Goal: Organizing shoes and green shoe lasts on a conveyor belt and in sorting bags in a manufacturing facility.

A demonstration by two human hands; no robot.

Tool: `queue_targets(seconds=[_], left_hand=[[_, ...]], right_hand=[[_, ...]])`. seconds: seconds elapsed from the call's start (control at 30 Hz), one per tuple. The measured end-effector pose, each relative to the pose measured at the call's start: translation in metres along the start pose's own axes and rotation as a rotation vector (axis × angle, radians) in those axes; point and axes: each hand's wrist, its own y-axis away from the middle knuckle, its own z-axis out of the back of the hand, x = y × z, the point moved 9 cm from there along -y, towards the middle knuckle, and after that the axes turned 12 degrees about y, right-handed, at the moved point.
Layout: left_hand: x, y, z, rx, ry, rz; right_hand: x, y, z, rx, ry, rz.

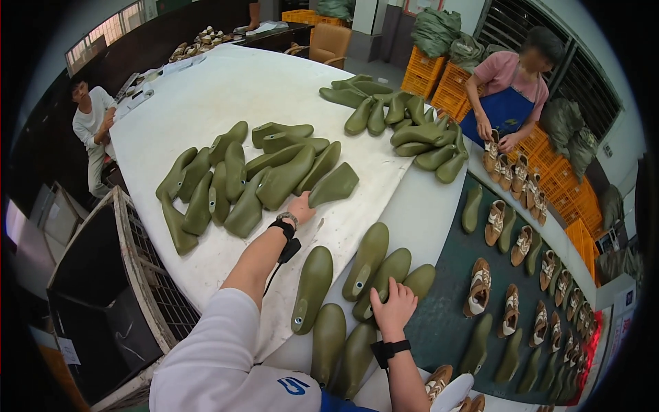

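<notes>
Green shoe lasts lie in groups on the white table. My left hand (300, 208) is closed on the narrow end of one shoe last (335, 185) at the right edge of the middle pile (285, 177). Nearer to me, my right hand (394, 310) bends its fingers over a shoe last (390, 269), its thumb on the left side; part of that last is hidden under the hand. Beside it lie another last (371, 250) and a partly covered one (421, 278). Several more, such as a last (313, 285), lie between my forearms.
More lasts (412, 127) are heaped at the table's far right. On the right, a dark green conveyor belt (446, 302) carries brown-and-white shoes (478, 288) and lasts. A co-worker (511, 89) handles shoes beyond it; another person (93, 117) is at far left. A wire-sided cart (130, 275) stands left.
</notes>
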Motion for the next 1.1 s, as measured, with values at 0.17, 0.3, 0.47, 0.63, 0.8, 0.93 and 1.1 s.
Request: queue_targets(seconds=[0.17,0.3,0.47,0.63,0.8,0.93,1.1], left_hand=[[-0.05,0.011,0.05,-0.004,0.135,-0.246],[-0.106,0.019,0.087,0.094,0.497,-0.187],[-0.121,-0.004,-0.014,0.268,0.614,-0.103],[-0.107,0.014,-0.115,0.354,-0.19,-0.312],[-0.084,-0.008,0.023,-0.437,-0.234,-0.535],[0.008,-0.031,0.104,-0.381,-0.411,-0.058],[0.017,-0.029,0.087,-0.096,-0.323,0.157]], right_hand=[[-0.01,-0.007,0.0,-0.042,0.008,-0.009],[-0.003,-0.009,0.001,-0.034,0.0,-0.008],[-0.001,-0.004,-0.004,-0.032,0.013,0.005],[0.0,-0.005,-0.008,-0.02,0.013,-0.002],[-0.004,-0.004,-0.003,-0.034,0.029,-0.003],[0.003,-0.006,-0.006,-0.016,0.041,0.006],[0.001,-0.006,-0.008,-0.014,0.037,-0.006]])
